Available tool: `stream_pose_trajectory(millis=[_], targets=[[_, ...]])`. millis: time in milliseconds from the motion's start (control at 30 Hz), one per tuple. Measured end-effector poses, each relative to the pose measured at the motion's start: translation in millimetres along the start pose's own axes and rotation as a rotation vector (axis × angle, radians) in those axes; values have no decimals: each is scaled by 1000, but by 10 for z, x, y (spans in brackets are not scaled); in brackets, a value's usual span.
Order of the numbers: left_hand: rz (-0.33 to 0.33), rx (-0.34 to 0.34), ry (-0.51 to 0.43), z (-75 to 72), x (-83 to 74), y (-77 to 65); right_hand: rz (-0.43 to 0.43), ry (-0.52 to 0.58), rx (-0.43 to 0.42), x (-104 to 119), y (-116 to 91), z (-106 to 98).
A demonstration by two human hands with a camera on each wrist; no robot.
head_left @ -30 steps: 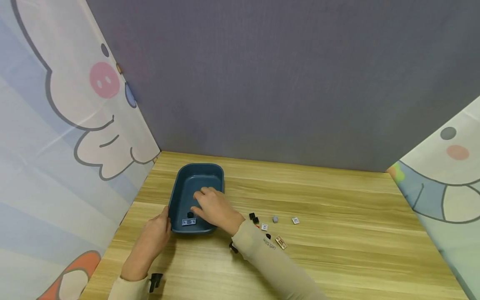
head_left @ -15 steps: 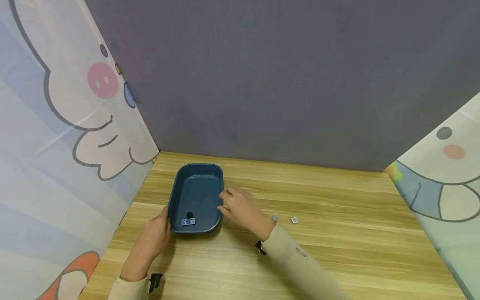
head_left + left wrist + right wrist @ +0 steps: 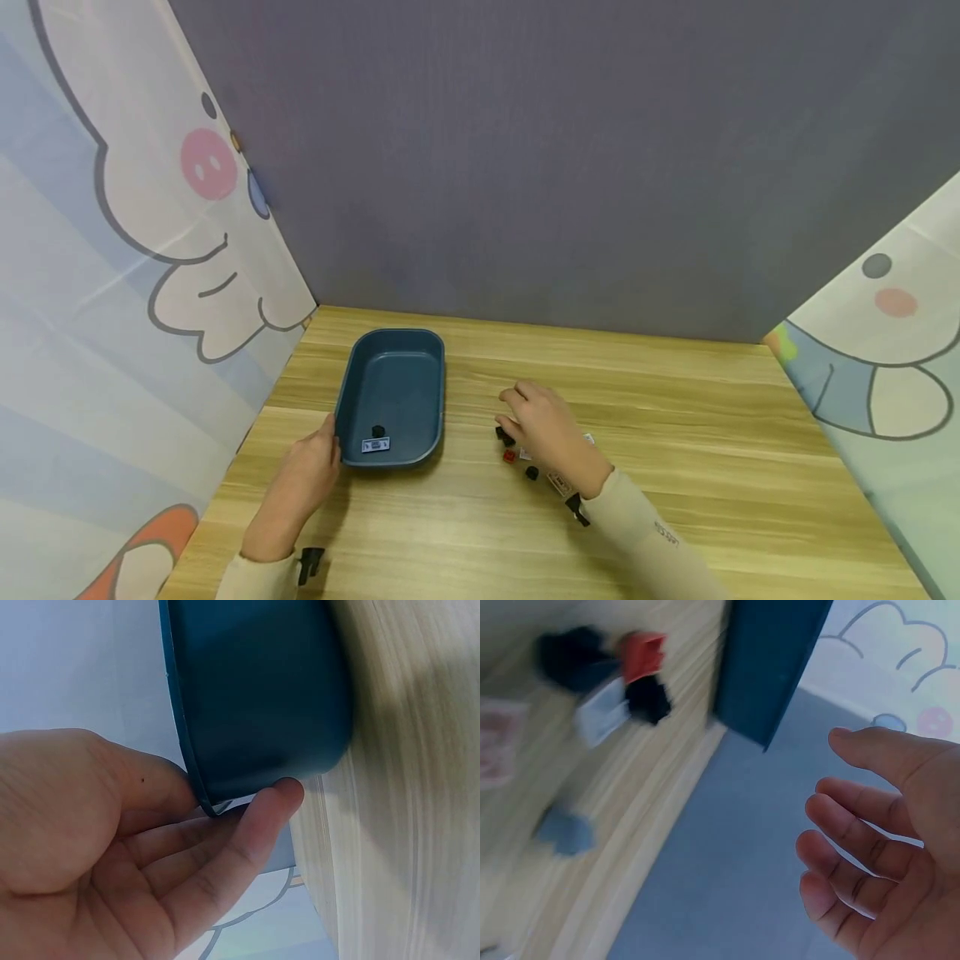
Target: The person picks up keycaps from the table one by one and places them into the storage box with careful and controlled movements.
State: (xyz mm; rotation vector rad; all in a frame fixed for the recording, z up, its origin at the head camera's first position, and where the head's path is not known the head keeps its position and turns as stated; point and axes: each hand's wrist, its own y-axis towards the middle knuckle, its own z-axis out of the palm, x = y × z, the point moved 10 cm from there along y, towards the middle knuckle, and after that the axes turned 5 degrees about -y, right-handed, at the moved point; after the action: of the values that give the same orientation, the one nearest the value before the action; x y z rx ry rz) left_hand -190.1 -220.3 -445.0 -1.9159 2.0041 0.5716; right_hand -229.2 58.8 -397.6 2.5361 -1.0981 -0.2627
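My left hand holds the left side of a dark blue tray; in the left wrist view the thumb and fingers are at its rim. Inside the tray, toward the near end, lie a light blue printed tile and a small black piece. My right hand is over the loose toy bricks, its fingers loosely bent around nothing in the right wrist view. By its fingertips are a black piece and a red brick. The hand partly covers a tan printed tile.
Another black piece lies beside the red brick. A grey piece and a white tile show blurred in the right wrist view. A grey panel stands behind the wooden table, with printed cloths at both sides.
My right hand has moved from over the tray, past its right rim, to the loose pieces on the right. The left hand and the tray's contents have stayed in place.
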Motion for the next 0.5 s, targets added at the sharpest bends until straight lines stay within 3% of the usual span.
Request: stream_pose_trajectory(millis=[200,500], targets=[[7,-8,3,-4,-3,-6,33,14,18,-157,-240,29],[33,-39,12,-27,-25,-14,36,-19,88,-238,-514,264]])
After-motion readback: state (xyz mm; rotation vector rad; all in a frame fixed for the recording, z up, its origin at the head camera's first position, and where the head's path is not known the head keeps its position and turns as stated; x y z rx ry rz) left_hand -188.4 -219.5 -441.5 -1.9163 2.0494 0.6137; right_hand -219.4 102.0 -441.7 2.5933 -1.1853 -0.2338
